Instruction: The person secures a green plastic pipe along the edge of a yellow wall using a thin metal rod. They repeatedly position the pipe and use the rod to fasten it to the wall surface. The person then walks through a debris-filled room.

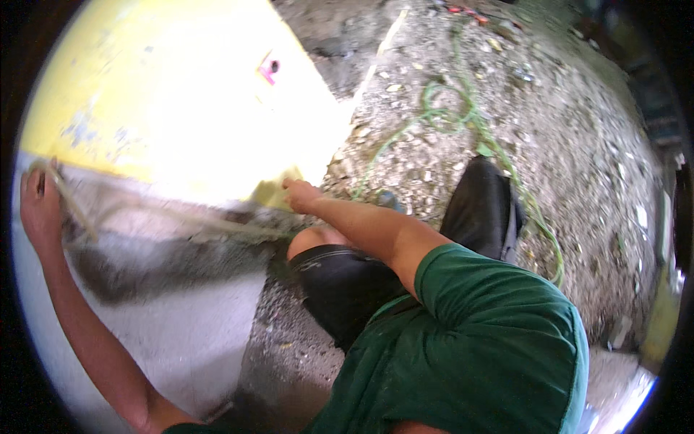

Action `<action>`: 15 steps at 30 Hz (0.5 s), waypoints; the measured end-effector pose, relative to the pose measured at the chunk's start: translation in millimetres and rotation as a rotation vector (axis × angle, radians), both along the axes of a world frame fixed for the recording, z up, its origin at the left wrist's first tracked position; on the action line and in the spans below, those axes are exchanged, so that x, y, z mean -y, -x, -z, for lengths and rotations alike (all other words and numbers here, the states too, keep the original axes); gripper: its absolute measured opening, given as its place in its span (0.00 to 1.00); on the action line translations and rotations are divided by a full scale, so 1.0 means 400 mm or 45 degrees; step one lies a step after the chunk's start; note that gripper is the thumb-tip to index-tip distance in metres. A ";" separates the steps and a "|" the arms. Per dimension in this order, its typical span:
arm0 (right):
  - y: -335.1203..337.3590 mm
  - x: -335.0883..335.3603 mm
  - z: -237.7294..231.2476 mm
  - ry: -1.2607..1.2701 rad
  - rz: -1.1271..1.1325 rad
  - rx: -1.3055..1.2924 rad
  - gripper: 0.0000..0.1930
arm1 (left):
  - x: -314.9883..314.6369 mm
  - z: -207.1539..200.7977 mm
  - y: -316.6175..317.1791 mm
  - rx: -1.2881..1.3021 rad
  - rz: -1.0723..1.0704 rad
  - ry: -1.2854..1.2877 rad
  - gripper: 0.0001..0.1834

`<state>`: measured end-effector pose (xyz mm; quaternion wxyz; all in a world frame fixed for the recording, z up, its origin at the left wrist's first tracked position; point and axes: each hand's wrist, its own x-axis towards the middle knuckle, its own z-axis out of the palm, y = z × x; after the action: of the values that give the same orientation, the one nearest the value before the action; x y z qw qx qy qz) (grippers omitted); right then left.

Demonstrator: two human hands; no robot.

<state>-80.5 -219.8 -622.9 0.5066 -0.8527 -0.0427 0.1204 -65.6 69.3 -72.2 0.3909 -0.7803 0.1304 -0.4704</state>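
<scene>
At the far left, my left hand (41, 210) is up against the wall with its fingers curled. A thin pale stick-like strip (76, 206) slants down from beside its fingertips; whether the fingers grip it is unclear. My right hand (300, 195) is at the lower right corner of the yellow wall (94, 137), its fingers bent together. Anything between those fingers is too small and washed out to make out. Between the hands, below the yellow paint, runs a band of rough exposed masonry (144, 215), with a smooth grey surface (181, 311) under it.
A pink fitting (269, 70) with a dark opening sits in the glaring yellow wall. On the right, a green hose or rope (470, 116) lies coiled and trailing over stony ground (593, 188). My bent black-clad knees (481, 206) are close to the right arm.
</scene>
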 end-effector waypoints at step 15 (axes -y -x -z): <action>0.120 0.530 -0.095 0.143 -0.302 0.023 0.19 | 0.031 0.134 -0.132 -0.411 0.176 0.454 0.17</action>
<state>-128.5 -431.7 -584.9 0.4400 -0.8696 -0.1410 0.1741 -12.8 56.9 -125.6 0.1879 -0.8912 0.1593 -0.3809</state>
